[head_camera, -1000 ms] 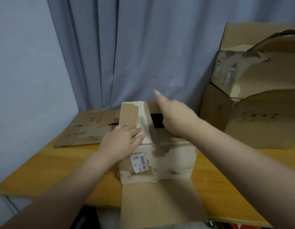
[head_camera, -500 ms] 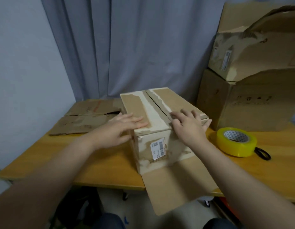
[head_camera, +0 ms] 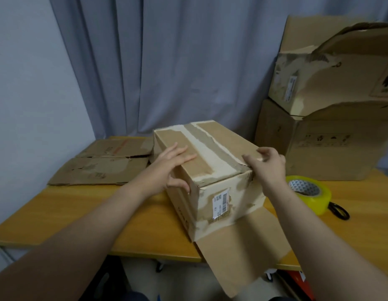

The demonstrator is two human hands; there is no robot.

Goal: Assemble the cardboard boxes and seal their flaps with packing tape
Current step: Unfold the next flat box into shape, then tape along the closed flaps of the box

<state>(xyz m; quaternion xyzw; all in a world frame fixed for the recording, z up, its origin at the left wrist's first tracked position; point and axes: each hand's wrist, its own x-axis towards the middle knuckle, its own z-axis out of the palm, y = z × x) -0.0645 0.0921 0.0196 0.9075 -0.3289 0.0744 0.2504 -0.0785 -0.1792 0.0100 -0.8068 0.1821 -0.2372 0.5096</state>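
Observation:
A worn cardboard box (head_camera: 217, 170) stands in the middle of the wooden table (head_camera: 84, 216), its two top flaps folded flat with torn paper along the seam. A white barcode label is on its near side. One bottom flap (head_camera: 243, 253) lies open over the table's front edge. My left hand (head_camera: 169, 170) grips the box's left top edge, fingers spread on the flap and thumb on the side. My right hand (head_camera: 267, 168) holds the right top corner. A yellow roll of packing tape (head_camera: 308, 192) lies just right of the box.
Two flattened boxes (head_camera: 104, 164) lie at the table's back left. Two large assembled boxes (head_camera: 332, 105) are stacked at the back right. Black scissors handles (head_camera: 338, 210) show beside the tape. A grey curtain hangs behind the table.
The top flaps went from partly open to folded shut. Both hands slid outward to the box's top edges, and the box turned slightly on the table.

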